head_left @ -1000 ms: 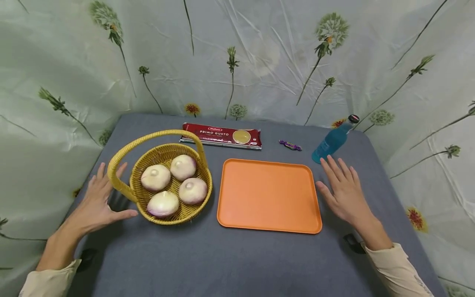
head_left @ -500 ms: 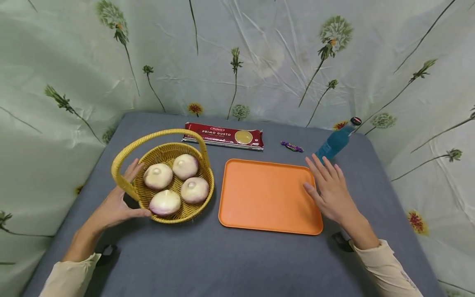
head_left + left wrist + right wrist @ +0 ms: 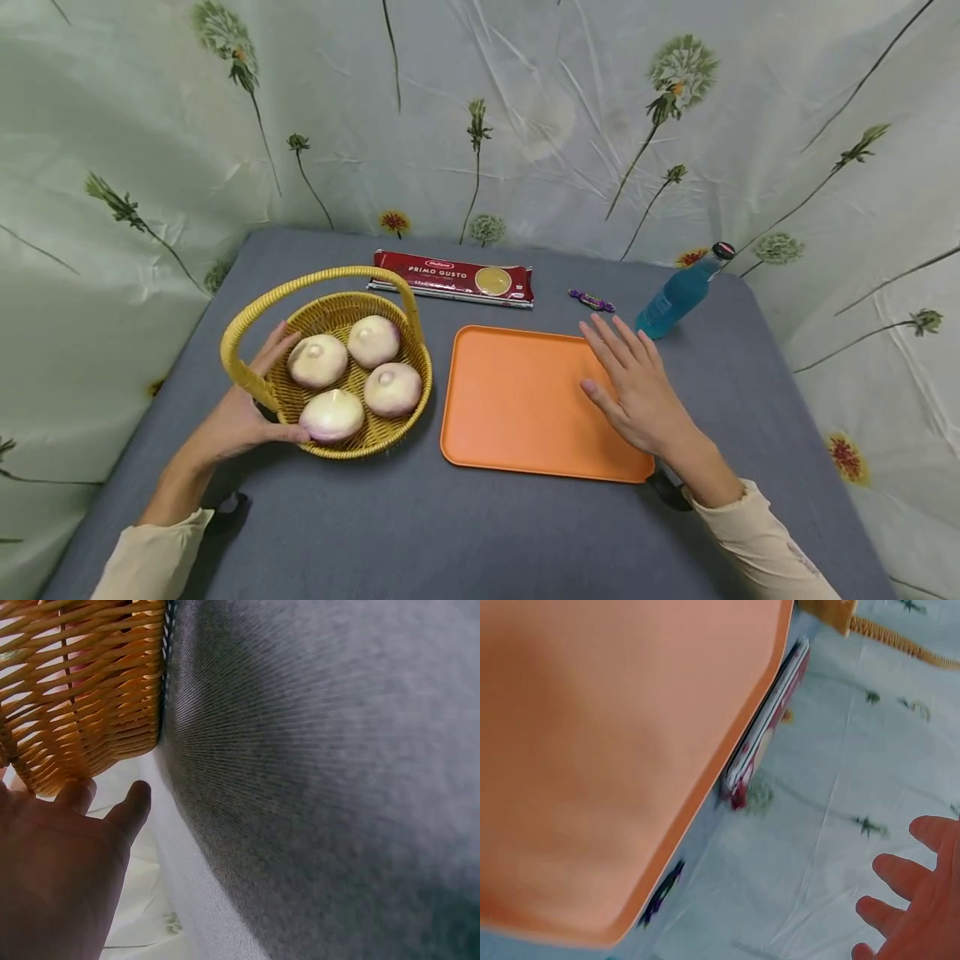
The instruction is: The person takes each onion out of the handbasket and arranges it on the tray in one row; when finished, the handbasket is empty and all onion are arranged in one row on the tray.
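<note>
A yellow wicker basket (image 3: 423, 383) with a tall arched handle stands at the left of the table. Several white onions with purple tinges (image 3: 393, 390) lie inside it. Spread around the basket's left side is my left hand (image 3: 243, 421): its thumb is at the near rim, its fingers behind the handle's base. In the left wrist view, fingertips meet the woven wall (image 3: 97, 697), while one straight finger stands clear. My right hand (image 3: 637, 396), fingers straight and apart, hovers over the right part of an orange tray (image 3: 517, 400) and holds nothing.
Behind the tray lies a red spaghetti packet (image 3: 453, 278). A purple-wrapped candy (image 3: 592, 300) is to its right. A blue bottle with a dark cap (image 3: 675, 298) stands at the back right. Flower-printed cloth (image 3: 540, 125) surrounds the grey table (image 3: 465, 533).
My left hand has moved right and up to the basket's side. The right hand has drifted left, from beside the bottle to above the tray. Basket and tray have stayed put.
</note>
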